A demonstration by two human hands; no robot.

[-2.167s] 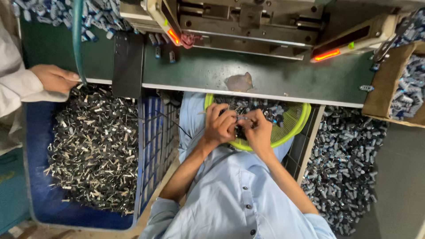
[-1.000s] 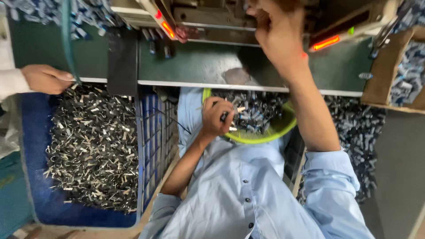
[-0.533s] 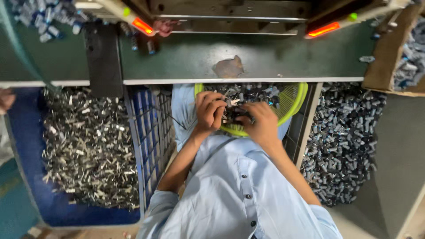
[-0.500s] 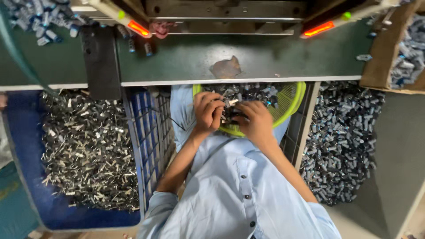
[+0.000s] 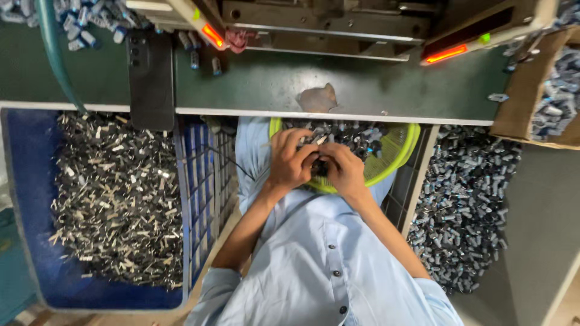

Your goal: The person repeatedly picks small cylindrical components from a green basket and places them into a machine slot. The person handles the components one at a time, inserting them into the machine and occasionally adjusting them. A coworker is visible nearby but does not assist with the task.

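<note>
My left hand [image 5: 290,166] and right hand [image 5: 344,172] meet over the green basket [image 5: 406,148] on my lap, below the green surface [image 5: 374,90]. Both sets of fingers are curled around small parts [image 5: 356,136], but which piece each one grips I cannot tell. The basket is still quite full of these small grey and dark pieces, so I judge much work remains.
</note>
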